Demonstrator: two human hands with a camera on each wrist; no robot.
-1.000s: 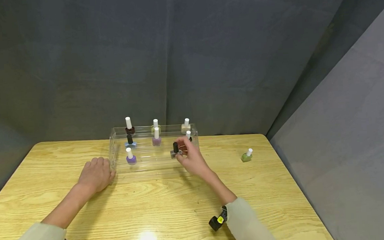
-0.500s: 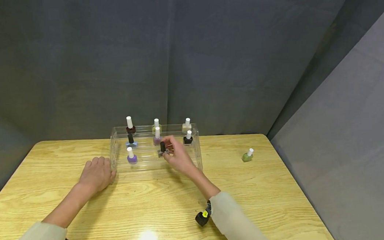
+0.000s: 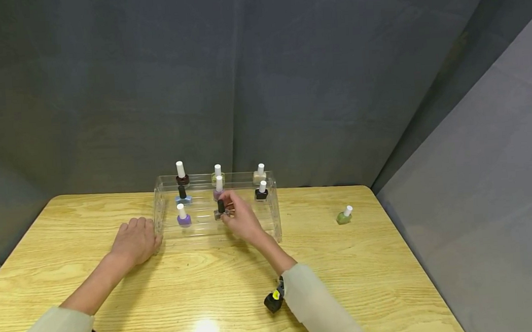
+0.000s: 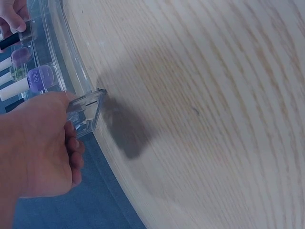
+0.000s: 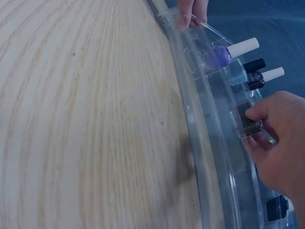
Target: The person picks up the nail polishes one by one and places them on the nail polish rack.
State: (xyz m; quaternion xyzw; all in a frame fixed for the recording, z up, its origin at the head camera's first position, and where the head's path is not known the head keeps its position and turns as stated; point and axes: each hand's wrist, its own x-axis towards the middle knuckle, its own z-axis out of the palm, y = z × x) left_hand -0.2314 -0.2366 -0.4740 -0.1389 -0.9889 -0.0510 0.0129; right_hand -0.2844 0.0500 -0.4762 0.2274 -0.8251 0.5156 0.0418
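A clear acrylic tiered rack (image 3: 206, 230) stands on the table in the head view. My left hand (image 3: 134, 241) grips its left end; the left wrist view shows curled fingers (image 4: 74, 155) beside the end panel. My right hand (image 3: 243, 219) pinches a nail polish bottle (image 5: 244, 125) with dark glittery contents and a black cap, at the middle of the rack's front tier. Whether its base touches the tier I cannot tell. To its left on that tier stands a purple nail polish (image 3: 184, 220). Just behind is a mauve nail polish (image 3: 218, 195), partly hidden by my right hand.
Light blue (image 3: 183, 200) and black (image 3: 261, 194) polishes stand on the middle tier. Dark red (image 3: 182, 180), yellow-green (image 3: 218, 178) and cream (image 3: 259, 177) ones stand on the top tier. A green polish (image 3: 344, 218) sits on the table (image 3: 345, 262) at right. Grey curtains (image 3: 288, 83) hang behind.
My right hand has moved left along the front tier with the dark glittery nail polish, from the right end to the middle. My left hand has stayed at the rack's left end.
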